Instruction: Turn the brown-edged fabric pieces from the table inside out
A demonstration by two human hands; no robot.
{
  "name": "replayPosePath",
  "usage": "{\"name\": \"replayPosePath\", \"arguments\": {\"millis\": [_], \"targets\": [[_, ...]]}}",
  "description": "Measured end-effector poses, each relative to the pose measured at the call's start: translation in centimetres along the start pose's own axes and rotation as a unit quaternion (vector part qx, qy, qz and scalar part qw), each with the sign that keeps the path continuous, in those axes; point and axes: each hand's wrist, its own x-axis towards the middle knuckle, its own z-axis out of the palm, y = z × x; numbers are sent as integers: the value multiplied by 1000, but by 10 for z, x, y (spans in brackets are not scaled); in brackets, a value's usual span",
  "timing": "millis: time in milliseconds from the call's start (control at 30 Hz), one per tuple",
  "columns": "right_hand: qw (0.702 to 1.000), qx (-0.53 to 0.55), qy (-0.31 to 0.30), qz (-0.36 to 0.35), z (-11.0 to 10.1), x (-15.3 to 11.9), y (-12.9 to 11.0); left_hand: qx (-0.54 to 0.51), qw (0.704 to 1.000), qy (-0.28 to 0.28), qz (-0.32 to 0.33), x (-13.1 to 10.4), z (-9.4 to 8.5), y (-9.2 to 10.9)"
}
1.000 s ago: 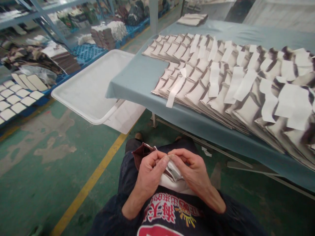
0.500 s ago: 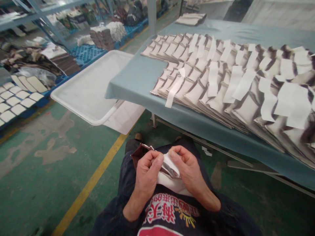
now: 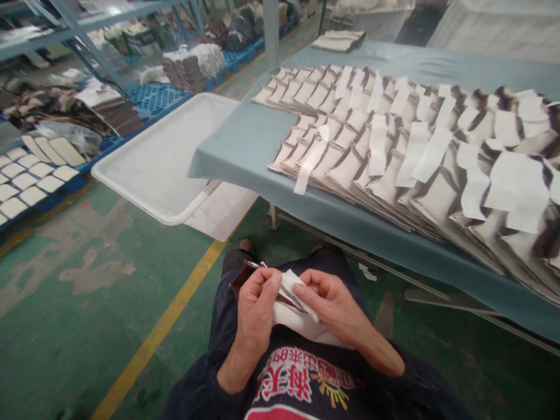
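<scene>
Over my lap lies a sewn fabric piece (image 3: pixel 294 322), white on one side and dark brown on the other. My left hand (image 3: pixel 257 306) pinches its upper edge between thumb and fingers, and a brown fold (image 3: pixel 240 275) sticks out past the knuckles. On the other side, my right hand (image 3: pixel 331 300) grips a white folded edge (image 3: pixel 289 281) with the thumb pressed on top. A narrow opening with brown inside shows between the two hands. The fingertips under the cloth are hidden.
A blue-covered table (image 3: pixel 231 140) ahead holds overlapping rows of pale fabric pieces (image 3: pixel 341 166) with white strips (image 3: pixel 378 146) on them. Left of it stands a white plastic tub (image 3: pixel 153 157). Blue pallets (image 3: pixel 153 102) with stacked goods line the far left. A yellow line (image 3: pixel 175 315) crosses the green floor.
My right hand has shifted slightly right and turned, its thumb now lying along the white folded edge. My left hand has moved a little left, still pinching the fabric.
</scene>
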Motion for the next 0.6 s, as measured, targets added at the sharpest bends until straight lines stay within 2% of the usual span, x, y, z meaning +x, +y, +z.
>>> {"name": "replayPosePath", "arguments": {"millis": [200,267,433,600], "targets": [[1000,-13,-19,-6,-1,0,1,-1,1000,2,-13,2,2,0],[1000,-14,-25,0,-3,0,2,10,1000,-16,-19,3,2,2],[999,-21,-34,1,-6,0,5,26,991,-112,-69,7,-1,3],[999,-28,-40,-3,-6,1,6,27,990,-106,-88,7,-1,-2]]}}
